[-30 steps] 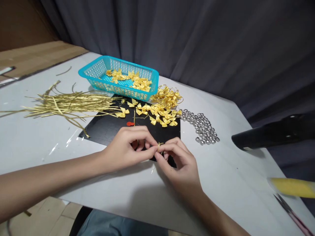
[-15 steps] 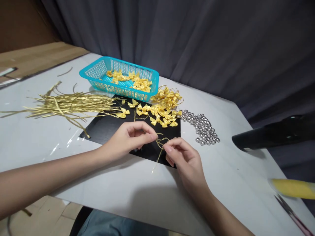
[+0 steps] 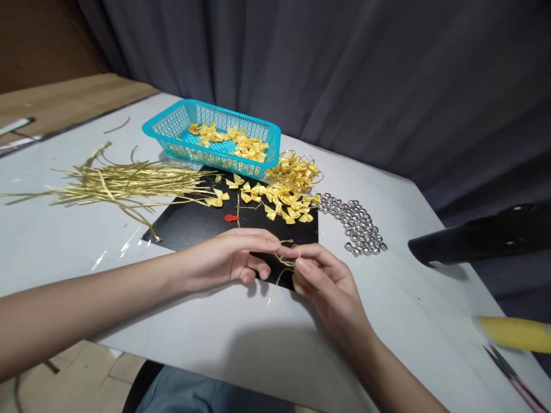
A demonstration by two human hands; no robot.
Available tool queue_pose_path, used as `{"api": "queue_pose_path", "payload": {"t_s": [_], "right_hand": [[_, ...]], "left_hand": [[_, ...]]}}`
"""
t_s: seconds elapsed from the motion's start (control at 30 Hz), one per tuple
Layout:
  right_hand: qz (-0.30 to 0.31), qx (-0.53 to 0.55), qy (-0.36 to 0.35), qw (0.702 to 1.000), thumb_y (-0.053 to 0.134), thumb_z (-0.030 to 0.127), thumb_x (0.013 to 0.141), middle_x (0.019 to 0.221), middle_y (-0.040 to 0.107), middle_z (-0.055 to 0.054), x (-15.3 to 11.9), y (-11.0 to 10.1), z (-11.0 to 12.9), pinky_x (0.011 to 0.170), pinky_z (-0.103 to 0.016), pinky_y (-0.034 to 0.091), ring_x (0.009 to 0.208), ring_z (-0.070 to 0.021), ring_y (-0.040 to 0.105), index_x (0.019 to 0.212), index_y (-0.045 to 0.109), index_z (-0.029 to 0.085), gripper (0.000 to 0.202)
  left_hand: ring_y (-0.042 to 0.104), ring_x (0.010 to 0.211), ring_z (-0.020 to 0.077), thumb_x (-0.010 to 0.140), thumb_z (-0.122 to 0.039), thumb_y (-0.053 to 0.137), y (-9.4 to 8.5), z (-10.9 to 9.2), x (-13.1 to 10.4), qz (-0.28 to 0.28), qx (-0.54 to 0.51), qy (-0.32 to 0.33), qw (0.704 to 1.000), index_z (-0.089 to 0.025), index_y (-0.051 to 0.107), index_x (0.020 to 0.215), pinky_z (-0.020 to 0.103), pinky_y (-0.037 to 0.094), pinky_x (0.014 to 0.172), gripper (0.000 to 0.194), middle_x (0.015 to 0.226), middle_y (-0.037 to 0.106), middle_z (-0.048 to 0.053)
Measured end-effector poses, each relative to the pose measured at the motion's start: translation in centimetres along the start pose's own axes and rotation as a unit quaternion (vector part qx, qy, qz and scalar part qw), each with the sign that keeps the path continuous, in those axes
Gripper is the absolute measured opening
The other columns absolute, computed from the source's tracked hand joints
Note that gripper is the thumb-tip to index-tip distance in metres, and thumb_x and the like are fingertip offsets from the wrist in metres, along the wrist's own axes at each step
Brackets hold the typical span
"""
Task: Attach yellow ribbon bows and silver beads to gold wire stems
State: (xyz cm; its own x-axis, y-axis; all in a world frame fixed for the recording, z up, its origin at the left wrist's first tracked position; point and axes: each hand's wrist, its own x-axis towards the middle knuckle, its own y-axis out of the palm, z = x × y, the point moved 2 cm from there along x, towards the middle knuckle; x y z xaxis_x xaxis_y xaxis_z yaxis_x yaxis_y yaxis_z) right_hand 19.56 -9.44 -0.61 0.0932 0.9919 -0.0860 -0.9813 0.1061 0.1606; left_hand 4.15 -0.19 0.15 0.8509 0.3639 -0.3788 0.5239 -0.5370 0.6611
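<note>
Over the front of a black mat [image 3: 189, 221], both my hands work at a thin gold cord [image 3: 284, 261], which is looped with a loose end hanging toward me. My right hand [image 3: 325, 275] pinches the looped cord between thumb and index finger. My left hand [image 3: 232, 255] meets it from the left, its thumb and index finger closed at the cord and its lower fingers loosely curled. Part of the cord is hidden by the fingers. Just beyond lie yellow ribbon bows [image 3: 288, 203] and a small red piece [image 3: 231, 218].
A blue basket [image 3: 202, 155] with more bows stands behind the mat. Gold cords [image 3: 129, 182] lie at left, looped bows [image 3: 297, 169] beside the basket, silver beads [image 3: 359, 223] at right. A black cylindrical object [image 3: 473, 235], a yellow object [image 3: 514, 332] and scissors [image 3: 512, 376] are further right.
My left hand has turned and stretched its fingers toward my right fingertips, uncovering the red piece. The cord loop has moved slightly right and is drawn closer to my right hand.
</note>
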Motion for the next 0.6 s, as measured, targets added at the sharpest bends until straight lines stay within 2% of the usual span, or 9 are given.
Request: {"api": "queue_pose_path", "payload": {"t_s": [0.07, 0.13, 0.2, 0.27, 0.47, 0.6], "right_hand": [[0.016, 0.018, 0.006, 1.000, 0.067, 0.042, 0.086, 0.051, 0.040, 0.007, -0.01, 0.07, 0.12, 0.044, -0.024, 0.022, 0.046, -0.0083, 0.028, 0.095, 0.073, 0.025, 0.020], [0.029, 0.036, 0.008, 0.999, 0.066, 0.040, 0.087, 0.056, 0.049, 0.005, 0.02, 0.19, 0.25, 0.044, -0.023, 0.021, 0.046, -0.0069, 0.028, 0.097, 0.074, 0.026, 0.018], [0.035, 0.054, 0.010, 0.998, 0.067, 0.038, 0.087, 0.069, 0.059, 0.001, 0.07, 0.34, 0.38, 0.043, -0.022, 0.021, 0.045, -0.0049, 0.028, 0.099, 0.075, 0.027, 0.018], [0.033, 0.069, 0.014, 0.997, 0.068, 0.038, 0.086, 0.076, 0.061, 0.000, 0.11, 0.50, 0.50, 0.042, -0.022, 0.020, 0.045, -0.0036, 0.027, 0.099, 0.075, 0.026, 0.019], [0.013, 0.094, 0.031, 0.995, 0.069, 0.039, 0.086, 0.053, 0.033, 0.010, 0.16, 0.61, 0.43, 0.041, -0.019, 0.021, 0.045, -0.0051, 0.020, 0.096, 0.070, 0.022, 0.020], [0.004, 0.083, 0.038, 0.996, 0.070, 0.038, 0.086, 0.053, 0.031, 0.011, 0.26, 0.45, -0.04, 0.040, -0.017, 0.021, 0.043, -0.0042, 0.020, 0.092, 0.065, 0.022, 0.018]], "left_hand": [[0.055, 0.053, 0.0046, 0.079, -0.022, 0.074, -0.02, 0.08, -0.03, 0.019, -0.025, -0.022, 0.999, -0.015, 0.069, 0.079, 0.011, 0.037, 0.041, 0.009, 0.076, 0.062, 0.000], [0.053, 0.050, 0.0039, 0.079, -0.022, 0.074, 0.04, 0.07, -0.07, 0.035, -0.043, -0.033, 0.998, -0.014, 0.068, 0.078, 0.011, 0.036, 0.040, 0.010, 0.071, 0.060, -0.001], [0.050, 0.048, 0.0028, 0.079, -0.021, 0.074, 0.17, -0.01, -0.14, 0.042, -0.057, -0.040, 0.997, -0.013, 0.067, 0.077, 0.011, 0.034, 0.039, 0.011, 0.074, 0.062, 0.000], [0.047, 0.046, 0.0017, 0.078, -0.021, 0.074, 0.30, -0.09, -0.23, 0.044, -0.068, -0.044, 0.996, -0.013, 0.065, 0.076, 0.011, 0.032, 0.037, 0.012, 0.082, 0.065, 0.001], [0.047, 0.046, 0.0012, 0.081, -0.013, 0.069, 0.34, -0.40, -0.40, 0.049, -0.122, -0.025, 0.991, -0.012, 0.065, 0.077, 0.010, 0.033, 0.039, 0.006, 0.084, 0.065, 0.002], [0.048, 0.045, 0.0019, 0.088, -0.010, 0.058, -0.20, -0.89, -0.16, 0.011, -0.148, 0.018, 0.989, -0.011, 0.067, 0.078, 0.011, 0.040, 0.040, 0.014, 0.082, 0.065, 0.002]]}}
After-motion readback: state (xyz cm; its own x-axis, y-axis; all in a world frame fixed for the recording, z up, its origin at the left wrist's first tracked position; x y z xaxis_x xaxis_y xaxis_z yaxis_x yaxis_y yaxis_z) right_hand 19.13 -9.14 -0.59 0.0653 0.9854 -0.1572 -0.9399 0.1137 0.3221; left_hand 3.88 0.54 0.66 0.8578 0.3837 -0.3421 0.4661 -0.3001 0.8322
